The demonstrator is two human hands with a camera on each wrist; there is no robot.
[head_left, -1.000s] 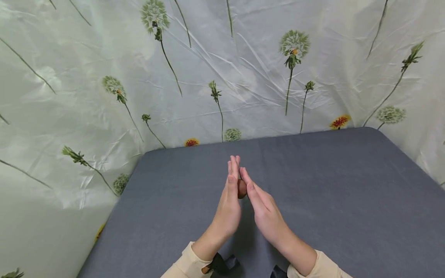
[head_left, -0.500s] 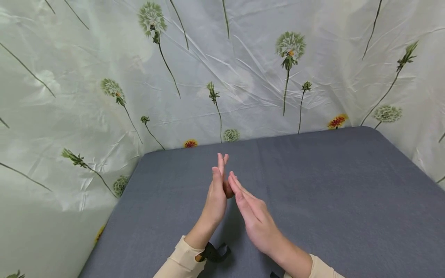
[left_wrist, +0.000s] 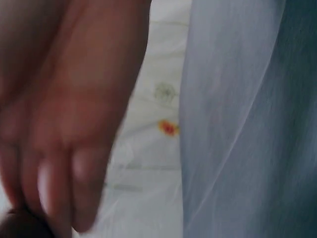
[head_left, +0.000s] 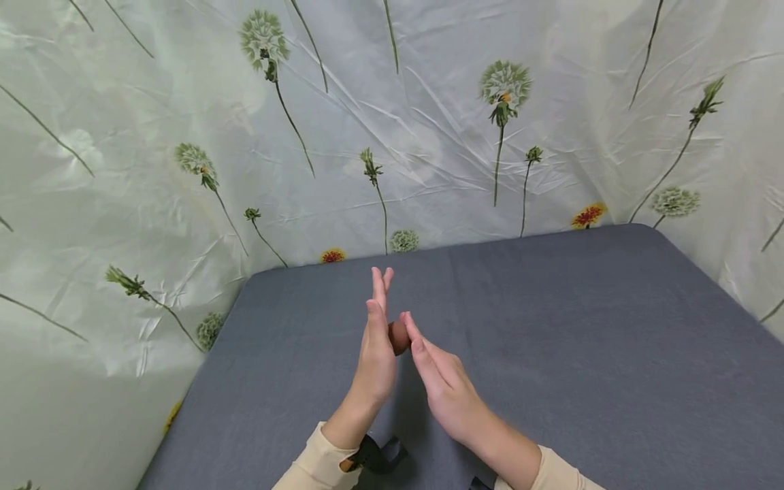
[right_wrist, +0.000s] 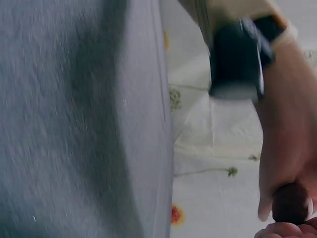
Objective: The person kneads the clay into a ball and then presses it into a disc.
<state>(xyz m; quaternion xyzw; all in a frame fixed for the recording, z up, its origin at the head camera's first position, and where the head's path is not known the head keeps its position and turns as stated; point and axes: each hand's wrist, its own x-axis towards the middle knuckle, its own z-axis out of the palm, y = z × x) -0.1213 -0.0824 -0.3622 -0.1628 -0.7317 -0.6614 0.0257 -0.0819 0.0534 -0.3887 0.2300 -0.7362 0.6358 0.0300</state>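
A small rounded brown ball [head_left: 399, 339], which looks like modelling clay, sits between the person's two flat hands above the grey surface. The left hand [head_left: 375, 361] stands upright with straight fingers, its palm side against the ball. From the right, the right hand [head_left: 447, 398] leans in, its straight fingers touching the ball's other side. The left fingertips reach higher than the right ones. In the left wrist view, the left palm [left_wrist: 74, 114] fills the left side, the dark ball [left_wrist: 22, 225] at its fingers. The right wrist view has the ball [right_wrist: 291, 204] against the left hand.
A grey cloth-covered table [head_left: 588, 354] lies under the hands. Behind it and to the left hangs a pale curtain [head_left: 441, 150] printed with dandelions. A black strap [head_left: 380, 456] is at the left wrist, below a cream sleeve [head_left: 318, 463].
Both hands have shifted left with the ball between them. The right fingers have slid down against the left hand, and more of the ball shows now than half a second ago.
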